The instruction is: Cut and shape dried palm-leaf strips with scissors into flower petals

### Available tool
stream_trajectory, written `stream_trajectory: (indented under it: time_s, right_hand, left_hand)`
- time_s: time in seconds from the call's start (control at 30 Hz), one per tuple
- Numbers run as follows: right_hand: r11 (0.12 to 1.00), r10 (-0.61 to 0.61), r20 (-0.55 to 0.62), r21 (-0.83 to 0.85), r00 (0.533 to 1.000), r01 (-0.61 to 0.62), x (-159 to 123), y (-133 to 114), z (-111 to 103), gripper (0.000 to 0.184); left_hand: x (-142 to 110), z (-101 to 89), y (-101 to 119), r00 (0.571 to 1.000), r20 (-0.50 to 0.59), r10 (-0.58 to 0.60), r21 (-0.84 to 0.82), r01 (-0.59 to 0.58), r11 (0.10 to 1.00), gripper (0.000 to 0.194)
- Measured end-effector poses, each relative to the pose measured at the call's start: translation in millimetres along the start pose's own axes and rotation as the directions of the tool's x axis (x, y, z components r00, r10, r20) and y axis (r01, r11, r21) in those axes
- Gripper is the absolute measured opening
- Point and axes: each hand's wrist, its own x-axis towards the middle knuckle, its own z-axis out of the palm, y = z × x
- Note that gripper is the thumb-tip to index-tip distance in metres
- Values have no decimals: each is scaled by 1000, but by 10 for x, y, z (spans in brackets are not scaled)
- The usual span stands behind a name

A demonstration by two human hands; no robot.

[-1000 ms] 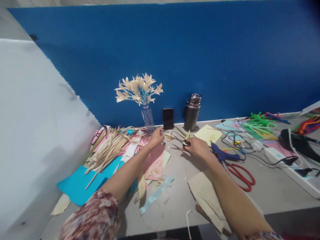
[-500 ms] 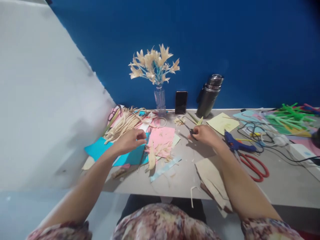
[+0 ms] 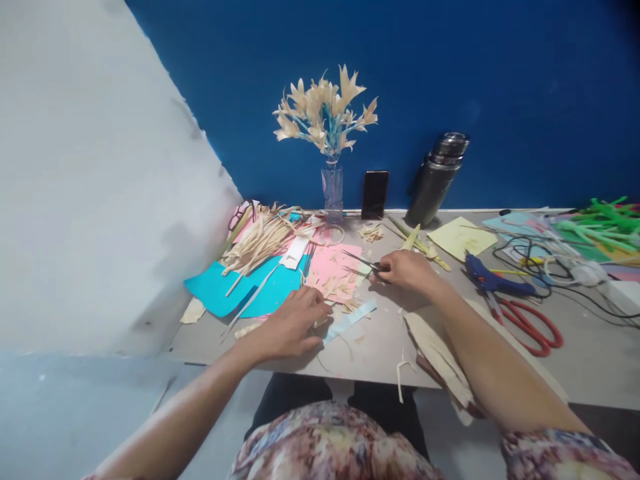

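My right hand (image 3: pixel 407 271) is closed on small dark scissors (image 3: pixel 364 261) whose blades point left over a pink paper sheet (image 3: pixel 334 267). My left hand (image 3: pixel 295 323) rests near the table's front edge with fingers curled down on a pale leaf strip (image 3: pixel 250 329); what it grips is partly hidden. A light blue paper strip (image 3: pixel 350 319) lies just right of it. A pile of dried leaf strips (image 3: pixel 263 239) lies on a cyan sheet (image 3: pixel 240 293) at the left.
A glass vase of cream leaf flowers (image 3: pixel 327 117), a phone (image 3: pixel 375 193) and a steel flask (image 3: pixel 437 179) stand against the blue wall. A blue glue gun (image 3: pixel 487 279), red scissors (image 3: pixel 530 325), cables (image 3: pixel 545 267) and green paper pieces (image 3: pixel 595 223) lie right. A white board (image 3: pixel 100 187) stands left.
My left hand drew back from beside the vase, past the cyan sheet, down to the front edge. My right hand shifted slightly, scissors still in it. The camera tilted downward.
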Motion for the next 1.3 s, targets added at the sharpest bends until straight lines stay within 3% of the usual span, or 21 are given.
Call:
stream_trajectory:
  time_s: [0.07, 0.13, 0.2, 0.27, 0.37, 0.4, 0.53, 0.63, 0.73, 0.8, 0.87, 0.97, 1.1, 1.17, 1.23, 1.3]
  right_hand:
    - [1000, 11, 7, -15, 1000, -11, 13, 8, 9, 29]
    - [1000, 11, -7, -18, 1000, -12, 22, 20, 21, 30]
    - [1000, 12, -24, -2, 1000, -12, 26, 31, 30, 32]
    - [1000, 4, -23, 17, 1000, -3, 20, 35, 37, 32]
    - [999, -32, 11, -16, 999, 32, 1, 31, 46, 29]
    - [998, -43, 17, -39, 999, 43, -4, 29, 50, 29]
    - [996, -35, 14, -85, 999, 36, 17, 45, 63, 33]
    - [996, -9, 19, -91, 1000, 11, 53, 77, 65, 35]
    - [996, 5, 30, -94, 1000, -2, 65, 90, 65, 38]
    - [995, 12, 47, -98, 999, -7, 59, 80, 68, 37]
    - [995, 13, 77, -104, 997, -5, 53, 67, 73, 33]
    - [994, -1, 114, -104, 993, 13, 60, 63, 86, 32]
    - [996, 17, 77, -90, 997, -10, 85, 81, 116, 43]
    - [999, 33, -6, 5, 999, -33, 84, 72, 136, 44]
    - [967, 36, -60, 253, 998, -20, 64, 34, 152, 41]
    - [831, 21, -48, 557, 999, 9, 31, -34, 156, 39]
  left_hand:
    - [11, 71, -43, 995, -100, -26, 0, 26, 1000, 14]
    - [41, 79, -124, 972, -227, -52, -25, 48, 999, 20]
    - [88, 3, -196, 914, -402, -61, 0, 67, 998, 20]
    - [156, -136, -234, 828, -559, -43, 92, 114, 989, 18]
    - [321, -345, -238, 732, -682, -8, 204, 200, 958, 17]
    - [392, -391, -236, 719, -695, -5, 212, 212, 954, 17]
    - [698, -407, -272, 747, -663, -35, 194, 218, 957, 16]
    - [860, -310, -320, 834, -543, -95, 158, 213, 964, 16]
    - [917, -213, -325, 963, -213, -164, -10, 165, 986, 11]
    - [914, -158, -316, 985, 44, -168, -129, 172, 977, 15]
    - [902, -107, -327, 972, 171, -162, -130, 185, 974, 20]
    - [894, -38, -409, 973, 146, -179, 1, 181, 984, 28]
    - [895, -32, -555, 954, -37, -299, 37, 300, 953, 25]
    - [898, -84, -588, 933, -147, -329, -93, 318, 943, 22]
    - [913, -152, -583, 917, -211, -338, -347, 253, 903, 23]
    - [950, -207, -543, 904, -212, -371, -627, 166, 761, 27]
